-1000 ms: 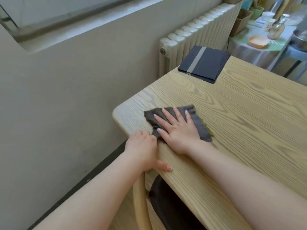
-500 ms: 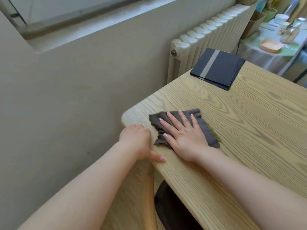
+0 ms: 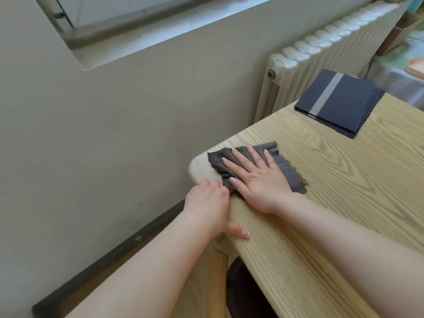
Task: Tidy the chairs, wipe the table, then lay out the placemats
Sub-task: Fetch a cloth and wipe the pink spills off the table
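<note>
The right hand [image 3: 261,180] lay flat on a crumpled dark grey cleaning cloth [image 3: 284,167], fingers straight and slightly spread, palm pressing the cloth down onto the light oak-grain wooden desk [image 3: 332,184]. The cloth sat near the rounded left corner of the desk, close to the near edge, with a sliver of yellow-green showing at its right edge (possibly its other face; I could not tell). The left hand [image 3: 207,203] was just beside the right one, at the desk's near edge: its fingers were curled over the rim at the corner, and its thumb lay straight along the desktop, pointing right. Its knuckles came close to the cloth's lower left corner, though whether they touched it could not be made out.

Farther back on the desk, well apart from the cloth, lay a folded stack of navy blue fabric placemats [image 3: 339,102] with a pale grey stripe, resting by the far edge. Behind that edge stood a white ribbed radiator [image 3: 321,53] against the beige wall [image 3: 114,134], under a recessed window sill [image 3: 137,40]. Below the desk's near edge showed the curved light wooden frame of a chair [image 3: 219,281] with a dark seat [image 3: 243,294].
</note>
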